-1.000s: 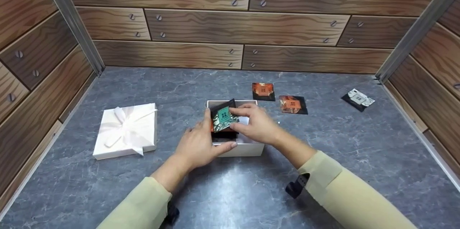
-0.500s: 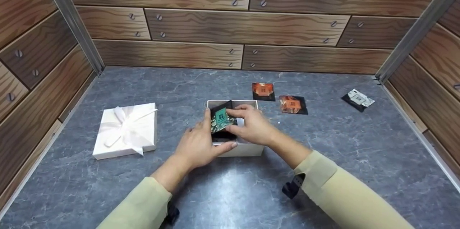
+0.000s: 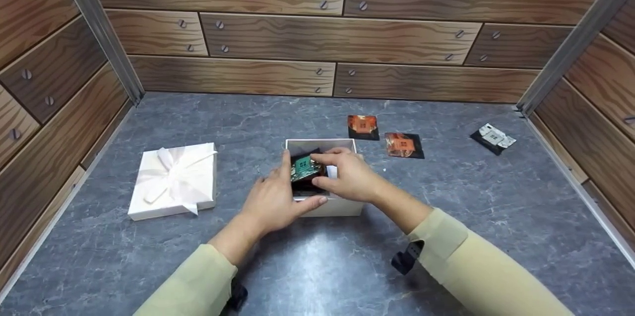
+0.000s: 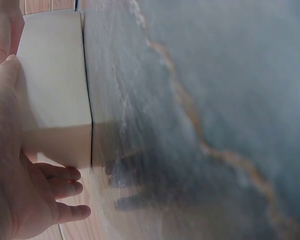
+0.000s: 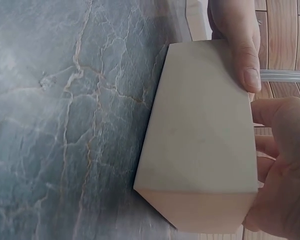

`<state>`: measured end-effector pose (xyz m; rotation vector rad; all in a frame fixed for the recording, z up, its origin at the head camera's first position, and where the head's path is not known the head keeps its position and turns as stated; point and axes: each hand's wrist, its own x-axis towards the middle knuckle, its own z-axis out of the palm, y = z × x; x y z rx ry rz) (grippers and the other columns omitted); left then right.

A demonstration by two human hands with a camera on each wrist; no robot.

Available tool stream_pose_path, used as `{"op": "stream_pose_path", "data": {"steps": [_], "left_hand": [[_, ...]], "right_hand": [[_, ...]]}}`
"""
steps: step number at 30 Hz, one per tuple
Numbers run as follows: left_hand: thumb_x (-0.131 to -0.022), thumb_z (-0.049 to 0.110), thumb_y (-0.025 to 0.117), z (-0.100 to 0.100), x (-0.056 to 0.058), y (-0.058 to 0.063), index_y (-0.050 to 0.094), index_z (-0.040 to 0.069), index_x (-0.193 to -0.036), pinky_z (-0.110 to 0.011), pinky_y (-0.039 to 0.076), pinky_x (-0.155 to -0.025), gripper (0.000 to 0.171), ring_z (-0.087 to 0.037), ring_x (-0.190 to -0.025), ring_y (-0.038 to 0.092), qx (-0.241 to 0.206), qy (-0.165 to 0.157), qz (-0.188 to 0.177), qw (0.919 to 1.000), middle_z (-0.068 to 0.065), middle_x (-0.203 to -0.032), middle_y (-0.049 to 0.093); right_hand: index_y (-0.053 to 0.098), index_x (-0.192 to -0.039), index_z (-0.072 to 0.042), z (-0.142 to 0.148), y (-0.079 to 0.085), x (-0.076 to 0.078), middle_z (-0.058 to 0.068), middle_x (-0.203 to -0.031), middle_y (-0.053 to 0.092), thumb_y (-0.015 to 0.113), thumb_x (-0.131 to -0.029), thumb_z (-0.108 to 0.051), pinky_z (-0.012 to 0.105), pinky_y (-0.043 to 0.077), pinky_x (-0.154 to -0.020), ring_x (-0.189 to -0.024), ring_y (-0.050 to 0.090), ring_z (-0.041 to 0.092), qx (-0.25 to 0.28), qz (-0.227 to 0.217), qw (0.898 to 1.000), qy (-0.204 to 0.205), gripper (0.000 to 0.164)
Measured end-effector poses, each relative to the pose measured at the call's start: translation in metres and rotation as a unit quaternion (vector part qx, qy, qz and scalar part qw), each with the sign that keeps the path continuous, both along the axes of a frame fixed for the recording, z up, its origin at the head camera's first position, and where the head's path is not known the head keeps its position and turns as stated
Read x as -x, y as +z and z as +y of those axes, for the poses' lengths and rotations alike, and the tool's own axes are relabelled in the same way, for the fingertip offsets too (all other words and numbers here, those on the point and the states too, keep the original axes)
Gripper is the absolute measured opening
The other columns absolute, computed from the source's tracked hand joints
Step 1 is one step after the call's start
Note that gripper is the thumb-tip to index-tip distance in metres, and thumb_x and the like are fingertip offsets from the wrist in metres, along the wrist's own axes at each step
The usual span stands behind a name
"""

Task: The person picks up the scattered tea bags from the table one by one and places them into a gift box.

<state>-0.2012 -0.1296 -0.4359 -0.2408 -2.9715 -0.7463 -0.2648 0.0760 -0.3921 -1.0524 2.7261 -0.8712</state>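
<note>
A small white box (image 3: pixel 340 208) without its lid stands in the middle of the table. My left hand (image 3: pixel 270 199) grips its left front corner, fingers along the left wall and thumb over the front rim. My right hand (image 3: pixel 354 174) reaches into the box from the right, index finger and thumb on a packet with a green label (image 3: pixel 301 165). That packet lies tilted below the rim, over dark packets in the box's left part. In the right wrist view, the box's front wall (image 5: pixel 200 120) hides the packet and some of the right fingers.
At the left lies a white lid with a ribbon bow (image 3: pixel 173 179). Behind the box are an orange-and-black packet (image 3: pixel 363 126) and a second orange packet (image 3: pixel 404 145). A silver-and-black packet (image 3: pixel 493 137) lies far right. Wood-patterned walls enclose the grey marbled table (image 3: pixel 446 177).
The right hand has moved slightly left and the green-labelled packet has gone down into the box, now lying lower and flatter. My left hand has stayed on the box.
</note>
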Motion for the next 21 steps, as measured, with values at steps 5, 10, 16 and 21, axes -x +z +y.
{"op": "stream_pose_path", "data": {"steps": [5, 10, 16, 21], "left_hand": [[-0.088, 0.087, 0.058, 0.001, 0.0, 0.001, 0.006, -0.004, -0.168, -0.063, 0.039, -0.115, 0.132, -0.045, -0.134, 0.057, 0.001, 0.002, -0.003, 1.0, -0.03, -0.156, 0.048], [-0.088, 0.083, 0.062, 0.001, 0.0, 0.0, 0.004, -0.002, -0.169, -0.062, 0.038, -0.116, 0.13, -0.046, -0.133, 0.058, -0.004, 0.01, -0.011, 0.9999, -0.031, -0.156, 0.048], [-0.086, 0.084, 0.063, 0.003, 0.0, 0.0, 0.004, 0.0, -0.169, -0.061, 0.036, -0.119, 0.132, -0.045, -0.137, 0.055, -0.004, 0.015, -0.019, 0.9997, -0.029, -0.159, 0.045], [-0.086, 0.085, 0.063, 0.004, 0.0, 0.001, 0.004, 0.0, -0.169, -0.06, 0.036, -0.119, 0.133, -0.045, -0.137, 0.055, 0.001, 0.019, -0.019, 0.9996, -0.029, -0.158, 0.046]], "right_hand": [[0.061, -0.15, -0.006, 0.006, 0.005, -0.002, 0.016, -0.143, 0.066, 0.074, -0.097, -0.027, 0.068, 0.028, -0.116, -0.142, 0.047, 0.039, 0.004, 0.007, 1.0, 0.0, 0.058], [0.062, -0.148, -0.005, 0.018, 0.014, -0.001, 0.014, -0.139, 0.069, 0.076, -0.098, -0.027, 0.064, 0.038, -0.115, -0.137, 0.053, 0.039, 0.019, 0.003, 1.0, -0.004, 0.057], [0.063, -0.147, -0.008, 0.054, 0.032, 0.01, 0.01, -0.143, 0.067, 0.076, -0.099, -0.023, 0.056, 0.047, -0.11, -0.13, 0.061, 0.033, 0.087, -0.017, 0.995, -0.043, 0.052], [0.064, -0.145, -0.005, 0.106, 0.04, 0.031, 0.016, -0.14, 0.068, 0.074, -0.101, -0.019, 0.035, 0.06, -0.088, -0.109, 0.07, 0.03, 0.14, -0.006, 0.985, -0.1, 0.047]]}}
